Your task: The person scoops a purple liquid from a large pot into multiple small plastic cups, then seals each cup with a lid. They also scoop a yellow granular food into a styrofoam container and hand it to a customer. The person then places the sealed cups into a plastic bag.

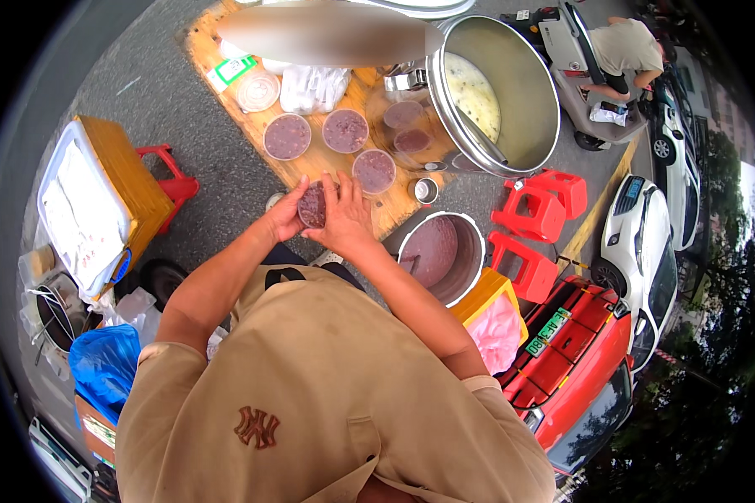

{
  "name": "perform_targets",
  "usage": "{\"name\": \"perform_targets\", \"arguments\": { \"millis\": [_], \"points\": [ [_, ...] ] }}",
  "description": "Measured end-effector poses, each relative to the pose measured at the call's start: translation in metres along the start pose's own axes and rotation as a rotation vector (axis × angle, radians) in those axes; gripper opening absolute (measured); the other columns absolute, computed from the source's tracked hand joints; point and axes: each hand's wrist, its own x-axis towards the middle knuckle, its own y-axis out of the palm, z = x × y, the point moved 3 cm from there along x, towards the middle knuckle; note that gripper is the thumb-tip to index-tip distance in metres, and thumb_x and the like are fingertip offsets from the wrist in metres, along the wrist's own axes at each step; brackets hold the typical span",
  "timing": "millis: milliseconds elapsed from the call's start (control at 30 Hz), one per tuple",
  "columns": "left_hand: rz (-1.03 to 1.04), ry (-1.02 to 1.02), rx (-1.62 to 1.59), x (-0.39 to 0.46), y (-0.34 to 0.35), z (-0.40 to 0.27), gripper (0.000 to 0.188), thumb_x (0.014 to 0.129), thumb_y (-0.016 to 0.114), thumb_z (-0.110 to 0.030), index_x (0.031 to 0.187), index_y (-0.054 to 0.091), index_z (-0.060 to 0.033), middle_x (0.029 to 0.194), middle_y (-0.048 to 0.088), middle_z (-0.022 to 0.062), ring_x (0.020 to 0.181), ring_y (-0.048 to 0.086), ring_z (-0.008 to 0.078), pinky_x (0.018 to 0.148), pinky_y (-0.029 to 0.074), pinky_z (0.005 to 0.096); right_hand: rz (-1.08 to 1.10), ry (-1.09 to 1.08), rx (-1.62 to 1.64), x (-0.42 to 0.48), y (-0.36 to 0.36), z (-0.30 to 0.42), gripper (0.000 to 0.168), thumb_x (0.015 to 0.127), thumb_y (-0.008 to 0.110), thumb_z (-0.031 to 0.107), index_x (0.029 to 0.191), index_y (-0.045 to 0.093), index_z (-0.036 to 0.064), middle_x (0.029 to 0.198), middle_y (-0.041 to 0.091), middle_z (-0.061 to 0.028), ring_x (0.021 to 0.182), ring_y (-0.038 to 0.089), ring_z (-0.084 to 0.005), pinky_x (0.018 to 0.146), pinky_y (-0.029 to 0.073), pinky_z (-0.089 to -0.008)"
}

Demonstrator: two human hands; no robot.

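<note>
Between my two hands is a clear plastic cup (pixel 312 206) of purple, grainy porridge, held by the near edge of a wooden table (pixel 393 204). My left hand (pixel 283 215) wraps its left side, and my right hand (pixel 347 217) grips it from the right, fingers over the rim. Just beyond stand three more filled cups: one at the left (pixel 287 136), one in the middle (pixel 345 131) and one nearest my right hand (pixel 374 171). A pot (pixel 437 248) of similar purple porridge sits right of my right forearm, with a handle dipping into it.
A large steel pot (pixel 528 94) holds pale liquid and a ladle. Near it are a small metal cup (pixel 425 190), plastic bags (pixel 314 88) and a round lid (pixel 258 91). Red stools (pixel 531 214) stand right; a cloth-topped box (pixel 88 201) stands left. A person (pixel 626 50) sits on a scooter.
</note>
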Motion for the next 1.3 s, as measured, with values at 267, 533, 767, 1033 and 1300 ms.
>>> {"name": "perform_targets", "arguments": {
  "millis": [267,533,767,1033,1300],
  "points": [
    [-0.003,0.021,0.028,0.005,-0.026,-0.020,0.073,0.099,0.045,-0.068,0.147,0.049,-0.0126,0.144,0.059,0.0099,0.133,0.057,0.0247,0.110,0.048,0.0464,0.078,0.020,-0.108,0.038,0.031,0.015,0.112,0.066,0.092,0.031,0.157,0.029,0.015,0.149,0.037,-0.0173,0.136,0.040,-0.0397,0.103,0.041,-0.0555],
    [-0.264,-0.093,0.253,-0.031,-0.078,-0.043,0.092,0.090,0.051,-0.078,0.151,0.042,-0.0097,0.145,0.051,0.0098,0.125,0.057,0.0275,0.100,0.051,0.0448,0.027,0.088,-0.095,0.066,0.052,0.009,0.107,0.067,0.090,0.026,0.156,0.031,0.014,0.147,0.039,-0.0164,0.133,0.042,-0.0395,0.103,0.041,-0.0556],
    [-0.397,0.009,0.258,-0.082,-0.110,-0.104,0.087,0.089,0.057,-0.075,0.142,0.049,-0.0067,0.133,0.058,0.0108,0.116,0.063,0.0258,0.093,0.055,0.0411,0.038,0.121,-0.074,0.077,0.059,0.002,0.108,0.068,0.092,0.026,0.156,0.031,0.012,0.150,0.037,-0.0192,0.134,0.041,-0.0414,0.104,0.041,-0.0556],
    [-0.572,0.351,0.690,-0.056,-0.078,-0.243,0.057,0.095,0.072,-0.041,0.135,0.056,-0.0033,0.120,0.065,0.0076,0.106,0.066,0.0206,0.087,0.055,0.0343,-0.085,0.045,-0.016,0.057,0.043,0.006,0.098,0.072,0.090,0.027,0.152,0.037,0.007,0.149,0.037,-0.0216,0.134,0.040,-0.0448,0.107,0.039,-0.0559],
    [-0.595,1.096,1.954,0.039,0.046,-0.352,0.063,0.081,0.079,-0.021,0.138,0.057,-0.0049,0.135,0.057,0.0220,0.127,0.054,0.0398,0.110,0.044,0.0468,-0.383,0.162,0.227,-0.029,0.053,-0.039,0.059,0.084,0.077,0.018,0.136,0.053,0.002,0.137,0.049,-0.0214,0.127,0.050,-0.0418,0.106,0.044,-0.0476]
  ]
}}
